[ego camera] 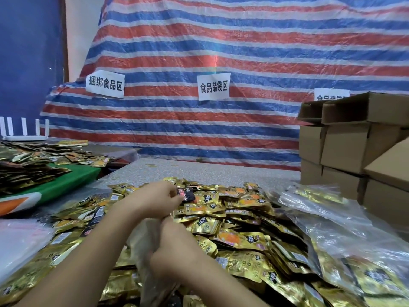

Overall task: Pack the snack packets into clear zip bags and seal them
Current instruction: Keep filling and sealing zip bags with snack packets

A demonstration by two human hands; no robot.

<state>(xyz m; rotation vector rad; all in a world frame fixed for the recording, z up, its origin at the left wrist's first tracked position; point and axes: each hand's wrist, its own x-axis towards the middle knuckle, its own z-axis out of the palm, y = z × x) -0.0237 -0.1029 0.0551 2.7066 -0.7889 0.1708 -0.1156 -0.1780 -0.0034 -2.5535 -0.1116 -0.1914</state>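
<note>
Currently left hand (155, 199) is pinching a dark red-printed packet (185, 193), long axis running roughly left-right, above the gold packet pile (232, 220). Right hand (174, 247) is gripping a clear bag (147, 244), lying near-upright, mouth facing up-away.

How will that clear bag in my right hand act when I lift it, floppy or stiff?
Probably floppy: the clear bag looks thin and crumpled where the right hand grips it. Likely very light, since it seems empty. It may be a bit slippery, like the glossy filled bags on the right.
</note>
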